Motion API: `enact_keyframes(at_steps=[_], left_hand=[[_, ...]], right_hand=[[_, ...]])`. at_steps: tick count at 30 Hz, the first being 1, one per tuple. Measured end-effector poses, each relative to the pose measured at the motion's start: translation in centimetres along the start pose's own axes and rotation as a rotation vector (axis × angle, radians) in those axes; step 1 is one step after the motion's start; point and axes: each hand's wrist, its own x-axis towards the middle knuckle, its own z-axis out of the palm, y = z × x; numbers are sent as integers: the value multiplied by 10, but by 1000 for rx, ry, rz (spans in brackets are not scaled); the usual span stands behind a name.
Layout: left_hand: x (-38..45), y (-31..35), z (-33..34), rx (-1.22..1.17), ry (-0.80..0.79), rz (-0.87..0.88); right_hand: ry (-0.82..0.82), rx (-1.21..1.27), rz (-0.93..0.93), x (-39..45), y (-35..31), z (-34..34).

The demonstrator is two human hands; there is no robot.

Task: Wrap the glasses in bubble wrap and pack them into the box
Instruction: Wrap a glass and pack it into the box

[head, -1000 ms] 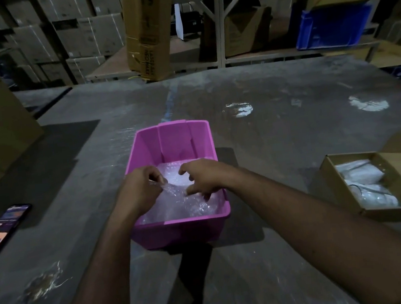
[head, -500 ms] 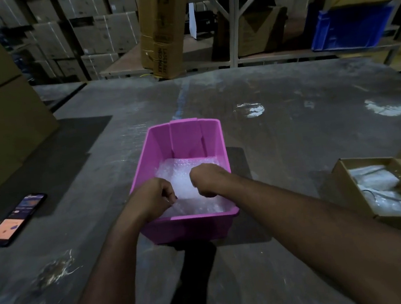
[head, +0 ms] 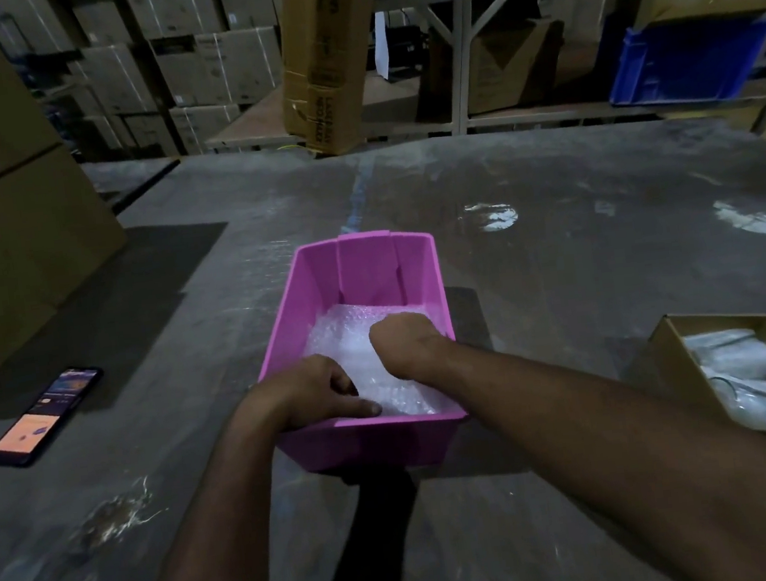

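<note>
Both hands are down inside the pink bin (head: 371,267) on the worktop (head: 560,270). The left hand (head: 319,393) pinches the bubble wrap (head: 353,336) at the bin's near wall. The right hand's (head: 401,343) grip is hidden, so I cannot tell it; it sits farther in, the sheet's length running toward the far wall.

Bubble wrap (head: 358,341) lay in bin (head: 368,263) under fingers (head: 341,383), phone (head: 47,414) left of them on desk (head: 560,270), box (head: 665,353) right.

right hand (head: 404,343) fingertips hidden; cardboard box (head: 679,352) cropped
</note>
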Motion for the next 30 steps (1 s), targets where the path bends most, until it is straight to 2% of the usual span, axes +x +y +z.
enact_keyframes(at_steps=[4, 6, 10, 11, 13, 17, 19, 25, 28, 30], left_hand=[[1, 0, -2, -132, 49, -22], [5, -1, -3, -287, 202, 0], [5, 10, -14, -620, 647, 67], [5, 15, -18, -697, 720, 77], [8, 26, -23, -822, 762, 121], [17, 51, -16, -922, 657, 217], [21, 65, -11, -916, 614, 278], [30, 124, -13, -711, 411, 457], [28, 159, -15, -665, 222, 604], [25, 187, -12, -750, 75, 670]], right_hand=[[270, 161, 53, -8, 16, -18], [392, 299, 82, -16, 28, -29], [587, 749, 82, -42, 54, -48], [613, 905, 56, -50, 59, -50], [626, 1207, 34, -73, 67, -55], [673, 1636, 32, -120, 87, -64], [701, 1763, 60, -136, 102, -63], [711, 1860, 106, -171, 152, -57], [770, 1854, 144, -186, 178, -58], [851, 1883, 199, -192, 200, -54]])
